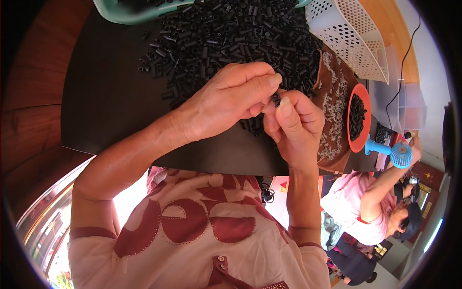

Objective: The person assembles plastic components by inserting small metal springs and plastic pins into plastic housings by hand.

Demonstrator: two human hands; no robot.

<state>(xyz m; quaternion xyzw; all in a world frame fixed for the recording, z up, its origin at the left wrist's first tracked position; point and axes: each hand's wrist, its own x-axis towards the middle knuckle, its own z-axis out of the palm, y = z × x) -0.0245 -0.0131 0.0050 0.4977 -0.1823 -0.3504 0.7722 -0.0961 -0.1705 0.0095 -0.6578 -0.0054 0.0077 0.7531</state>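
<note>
In front of my chest, my two hands meet over the near edge of a heap of small black plastic tubes [236, 29]. A short black tube-like piece with openings in its end [275, 99] is pinched between the thumb and fingers of my right hand [301, 123]. Just above and touching close by, my left hand [231, 94] has its thumb and fingertips pressed together; whatever they hold is hidden. To the right of my right hand, many tiny silvery pieces [331, 113] are scattered on a brown cloth [339, 164].
An orange-red bowl [352, 137] holds more black pieces, beside a small blue fan [401, 155]. A white perforated basket [332, 31] stands far right, a green tray [110, 14] far left. The dark table [103, 91] ends near my waist. Another person [358, 204] is at the right.
</note>
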